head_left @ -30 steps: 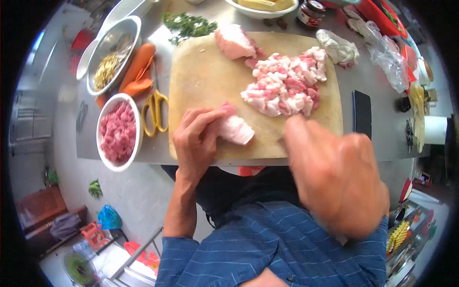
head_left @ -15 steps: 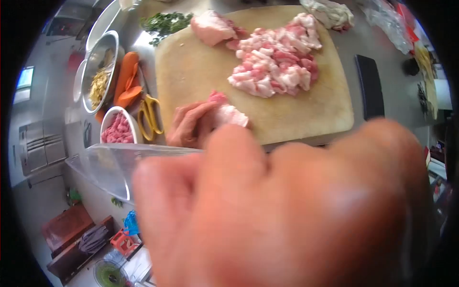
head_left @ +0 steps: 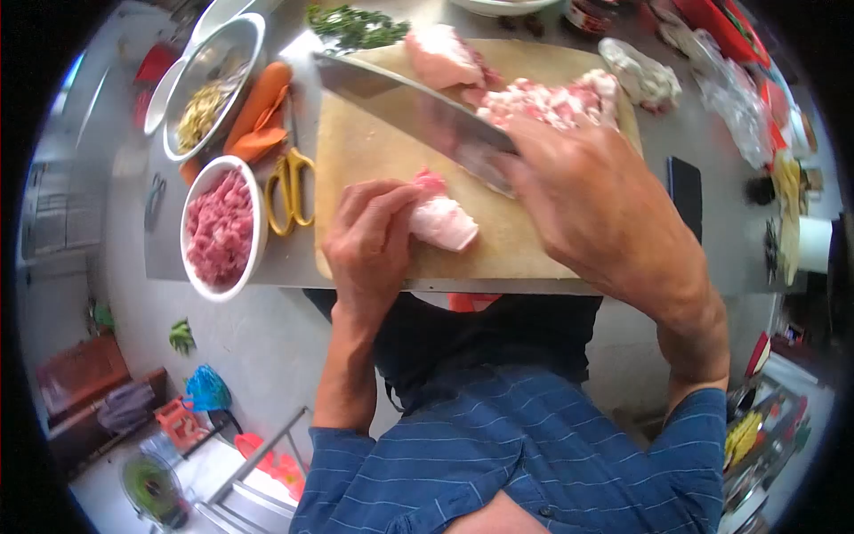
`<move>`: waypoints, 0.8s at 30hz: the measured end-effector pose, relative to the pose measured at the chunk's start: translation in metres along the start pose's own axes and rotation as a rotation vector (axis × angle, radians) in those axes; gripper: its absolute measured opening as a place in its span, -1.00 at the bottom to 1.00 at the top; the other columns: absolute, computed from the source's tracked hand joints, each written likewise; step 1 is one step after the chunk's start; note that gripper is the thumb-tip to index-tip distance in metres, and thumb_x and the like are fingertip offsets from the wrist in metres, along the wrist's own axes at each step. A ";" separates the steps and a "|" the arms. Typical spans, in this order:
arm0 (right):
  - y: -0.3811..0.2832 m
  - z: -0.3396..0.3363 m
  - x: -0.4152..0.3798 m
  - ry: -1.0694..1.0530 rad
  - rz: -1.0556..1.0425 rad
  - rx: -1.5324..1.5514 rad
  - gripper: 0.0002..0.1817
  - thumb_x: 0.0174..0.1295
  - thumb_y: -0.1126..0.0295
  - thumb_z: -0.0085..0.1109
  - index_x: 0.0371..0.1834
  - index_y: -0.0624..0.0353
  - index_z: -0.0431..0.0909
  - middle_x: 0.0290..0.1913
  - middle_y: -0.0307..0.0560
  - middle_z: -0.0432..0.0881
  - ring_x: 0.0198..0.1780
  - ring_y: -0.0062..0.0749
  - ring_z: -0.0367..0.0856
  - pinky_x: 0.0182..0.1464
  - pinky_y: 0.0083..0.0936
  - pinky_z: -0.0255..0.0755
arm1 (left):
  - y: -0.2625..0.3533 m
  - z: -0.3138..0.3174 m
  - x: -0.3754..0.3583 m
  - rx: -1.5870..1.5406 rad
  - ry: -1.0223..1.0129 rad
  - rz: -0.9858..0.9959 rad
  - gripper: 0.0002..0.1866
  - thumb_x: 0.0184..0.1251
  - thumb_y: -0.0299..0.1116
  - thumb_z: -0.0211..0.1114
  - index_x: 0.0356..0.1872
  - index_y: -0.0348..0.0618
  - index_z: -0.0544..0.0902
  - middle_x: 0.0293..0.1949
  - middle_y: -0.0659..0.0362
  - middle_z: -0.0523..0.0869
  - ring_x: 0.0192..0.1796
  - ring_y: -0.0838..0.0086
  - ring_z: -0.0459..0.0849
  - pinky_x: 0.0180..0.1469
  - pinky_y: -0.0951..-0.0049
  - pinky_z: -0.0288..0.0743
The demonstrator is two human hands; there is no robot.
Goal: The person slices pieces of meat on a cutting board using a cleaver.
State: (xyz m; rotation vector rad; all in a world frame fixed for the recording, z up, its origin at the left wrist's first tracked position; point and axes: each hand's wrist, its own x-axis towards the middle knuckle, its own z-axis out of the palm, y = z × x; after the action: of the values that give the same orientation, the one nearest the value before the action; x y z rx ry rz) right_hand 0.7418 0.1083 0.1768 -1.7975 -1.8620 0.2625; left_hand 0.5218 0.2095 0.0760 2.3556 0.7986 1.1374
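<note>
My left hand (head_left: 369,236) is closed on a pale, fatty piece of pork (head_left: 442,222), holding it down near the front of the cutting board (head_left: 365,147). The fingers of my right hand (head_left: 605,196) wrap round the handle of a cleaver (head_left: 400,100). Its broad blade slants over the board toward the far left, apart from the held piece. Behind the blade and right hand lies a heap of cut pork (head_left: 569,96), partly covered from view. A larger chunk of pork (head_left: 442,58) rests at the board's far edge.
Left of the board are yellow-handled scissors (head_left: 289,191), a white bowl of minced-looking meat (head_left: 221,233), carrots (head_left: 261,102) and a metal bowl (head_left: 213,93). Green herbs (head_left: 356,28) lie beyond. On the right are a dark phone (head_left: 685,198), a cloth-like white bundle (head_left: 639,73) and plastic bags (head_left: 734,98).
My right hand has come down from close to the camera to the board, bringing the cleaver over it. My left hand still holds the pork piece. The view has shifted, showing more of my body.
</note>
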 end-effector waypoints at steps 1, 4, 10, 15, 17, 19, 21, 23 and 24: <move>-0.004 -0.002 -0.004 -0.088 0.108 0.004 -0.87 0.52 0.46 0.25 -0.06 0.33 0.63 -0.31 0.34 0.71 -0.23 0.36 0.74 -0.20 0.05 0.56 | 0.001 0.000 -0.001 0.002 0.002 0.022 -0.78 0.27 -0.67 0.49 -0.09 -0.23 0.88 -0.14 0.03 0.86 -0.08 0.16 0.84 0.00 0.23 0.73; 0.000 0.006 -0.018 -0.013 0.077 0.105 -0.84 0.50 0.50 0.28 0.01 0.38 0.62 -0.32 0.37 0.69 -0.24 0.38 0.72 -0.20 0.05 0.53 | 0.006 0.005 -0.003 0.034 -0.011 0.047 -0.78 0.26 -0.66 0.49 -0.10 -0.23 0.86 -0.13 0.04 0.86 -0.06 0.14 0.83 0.01 0.22 0.73; 0.002 0.023 -0.028 -0.083 0.102 0.115 -0.83 0.50 0.51 0.31 0.03 0.38 0.61 -0.31 0.36 0.71 -0.25 0.34 0.74 -0.20 0.06 0.52 | 0.004 0.013 -0.002 0.073 -0.059 0.037 -0.81 0.28 -0.61 0.45 -0.11 -0.29 0.84 -0.10 0.01 0.85 -0.05 0.11 0.82 0.04 0.18 0.73; 0.004 0.029 -0.029 -0.113 0.101 0.049 -0.82 0.50 0.51 0.31 0.05 0.36 0.60 -0.32 0.34 0.72 -0.24 0.33 0.75 -0.20 0.07 0.53 | 0.003 0.015 -0.001 0.073 -0.068 0.019 -0.80 0.23 -0.62 0.45 -0.12 -0.28 0.85 -0.11 0.01 0.83 -0.03 0.10 0.82 0.05 0.16 0.72; 0.003 0.031 -0.029 -0.119 0.100 0.043 -0.81 0.49 0.51 0.31 0.06 0.36 0.59 -0.32 0.34 0.72 -0.23 0.32 0.75 -0.20 0.07 0.53 | 0.002 0.015 0.001 0.068 -0.066 0.028 -0.80 0.21 -0.60 0.46 -0.13 -0.27 0.84 -0.11 0.02 0.83 -0.03 0.09 0.82 0.05 0.16 0.71; 0.002 0.033 -0.030 -0.117 0.076 0.004 -0.84 0.49 0.52 0.31 0.02 0.36 0.60 -0.31 0.33 0.72 -0.24 0.31 0.76 -0.21 0.07 0.54 | 0.002 0.016 0.001 0.076 -0.056 0.028 -0.79 0.19 -0.59 0.47 -0.13 -0.27 0.84 -0.11 0.02 0.83 -0.03 0.08 0.81 0.04 0.15 0.71; 0.003 0.031 -0.032 -0.140 0.069 -0.045 -0.83 0.50 0.52 0.30 0.04 0.37 0.61 -0.29 0.34 0.73 -0.23 0.33 0.75 -0.20 0.08 0.54 | 0.005 0.016 0.002 0.059 -0.079 0.030 -0.85 0.19 -0.57 0.42 -0.20 -0.28 0.79 -0.13 -0.01 0.77 -0.04 0.07 0.77 0.06 0.13 0.71; 0.003 0.034 -0.032 -0.143 0.074 -0.113 -0.83 0.50 0.53 0.23 0.07 0.35 0.63 -0.26 0.34 0.73 -0.20 0.33 0.77 -0.18 0.10 0.56 | -0.001 0.022 0.000 0.082 -0.073 0.022 -0.82 0.17 -0.53 0.46 -0.18 -0.29 0.80 -0.12 -0.04 0.78 -0.06 0.04 0.79 0.03 0.12 0.71; 0.001 0.035 -0.032 -0.135 0.074 -0.122 -0.82 0.49 0.54 0.17 0.07 0.33 0.63 -0.24 0.34 0.74 -0.18 0.31 0.78 -0.17 0.12 0.58 | -0.004 0.025 -0.001 0.085 -0.059 0.035 -0.83 0.18 -0.53 0.43 -0.19 -0.30 0.79 -0.12 -0.05 0.77 -0.06 0.04 0.79 0.02 0.12 0.71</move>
State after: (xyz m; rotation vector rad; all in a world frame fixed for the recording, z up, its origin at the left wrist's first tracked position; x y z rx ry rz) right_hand 0.7247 0.0850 0.1394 -1.9780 -1.9433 0.3098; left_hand 0.5403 0.2091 0.0587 2.4698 0.8031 1.0622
